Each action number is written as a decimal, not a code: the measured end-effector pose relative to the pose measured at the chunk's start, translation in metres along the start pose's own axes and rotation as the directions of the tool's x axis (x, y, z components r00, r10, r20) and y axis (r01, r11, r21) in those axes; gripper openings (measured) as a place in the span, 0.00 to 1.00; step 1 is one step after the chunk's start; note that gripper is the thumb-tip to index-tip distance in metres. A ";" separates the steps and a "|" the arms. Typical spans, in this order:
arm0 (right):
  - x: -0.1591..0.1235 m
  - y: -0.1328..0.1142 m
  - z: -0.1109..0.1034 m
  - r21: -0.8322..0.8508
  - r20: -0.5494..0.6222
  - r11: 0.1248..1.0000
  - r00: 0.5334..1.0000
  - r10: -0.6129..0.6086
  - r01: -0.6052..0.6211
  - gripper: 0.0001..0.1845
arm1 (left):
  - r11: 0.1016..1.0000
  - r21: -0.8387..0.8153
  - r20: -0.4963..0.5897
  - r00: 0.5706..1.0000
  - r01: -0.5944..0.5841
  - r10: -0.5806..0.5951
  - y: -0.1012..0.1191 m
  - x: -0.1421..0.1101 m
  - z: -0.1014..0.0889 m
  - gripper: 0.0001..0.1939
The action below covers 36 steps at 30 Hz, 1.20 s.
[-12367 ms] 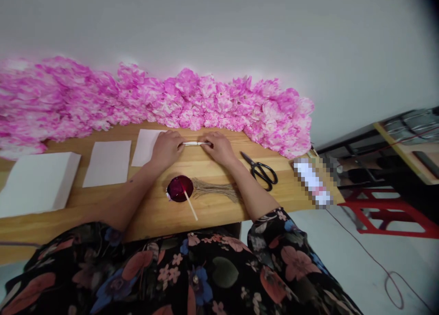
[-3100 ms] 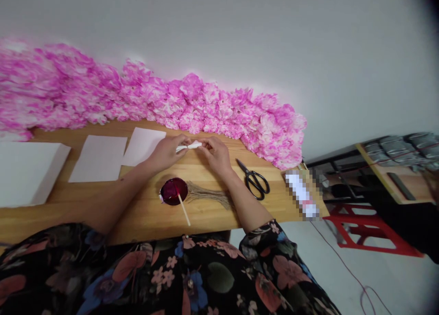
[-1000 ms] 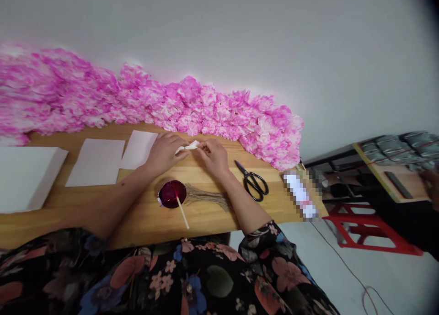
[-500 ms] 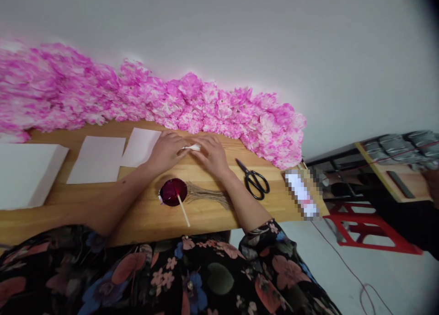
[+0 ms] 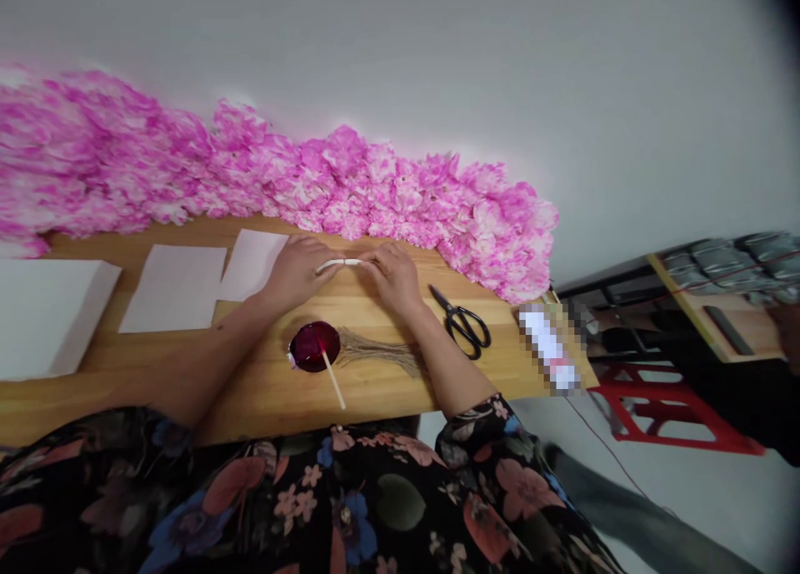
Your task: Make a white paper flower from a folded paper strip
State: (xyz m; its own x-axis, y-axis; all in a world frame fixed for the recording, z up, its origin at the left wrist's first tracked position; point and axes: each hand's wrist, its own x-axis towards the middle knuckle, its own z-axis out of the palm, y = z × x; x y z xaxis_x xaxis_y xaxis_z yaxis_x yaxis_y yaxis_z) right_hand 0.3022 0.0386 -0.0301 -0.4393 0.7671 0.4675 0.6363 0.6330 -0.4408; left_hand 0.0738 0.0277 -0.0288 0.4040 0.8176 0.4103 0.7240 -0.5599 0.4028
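Leftmost, a thick white stack of paper (image 5: 47,316), well left of the round dark-red bowl (image 5: 304,362). Next, two flat white rectangular paper sheets (image 5: 173,289), left of the bowl. Then the left hand (image 5: 297,270), beyond the bowl, fingers closed on one end of a narrow white folded-paper strip (image 5: 341,262), itself beyond the bowl, slightly right. Bundle of thin brown twine strands (image 5: 378,351), just right of the bowl. Right hand (image 5: 397,276), beyond and right of the bowl, gripping the strip's other end. Black-handled metal scissors (image 5: 461,322), farther right of the bowl.
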 end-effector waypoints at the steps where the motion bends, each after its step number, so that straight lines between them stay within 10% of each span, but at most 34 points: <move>1: 0.000 0.000 -0.001 0.015 0.010 1.000 1.000 -0.004 0.004 0.17 | 1.000 0.002 0.008 1.000 0.004 -0.004 0.000 0.000 0.000 0.17; 8: 0.001 -0.003 -0.003 0.013 0.047 1.000 0.999 -0.007 0.007 0.17 | 1.000 -0.008 0.043 0.999 -0.015 0.015 -0.007 0.000 -0.002 0.19; 17: 0.000 0.005 -0.001 0.004 -0.041 1.000 0.999 0.013 -0.013 0.18 | 0.983 -0.017 -0.193 0.964 0.184 -0.183 -0.025 -0.002 -0.016 0.18; 36: -0.002 0.001 -0.003 -0.031 0.015 0.999 0.999 -0.043 0.043 0.17 | 0.985 -0.155 0.041 0.996 -0.071 0.078 -0.039 0.002 -0.020 0.22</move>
State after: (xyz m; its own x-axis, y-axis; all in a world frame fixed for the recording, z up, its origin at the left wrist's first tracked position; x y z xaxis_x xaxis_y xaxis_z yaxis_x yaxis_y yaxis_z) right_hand 0.3051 0.0375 -0.0288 -0.4755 0.7408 0.4744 0.6360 0.6621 -0.3965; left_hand 0.0350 0.0485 -0.0278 0.4817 0.7762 0.4069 0.5979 -0.6305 0.4949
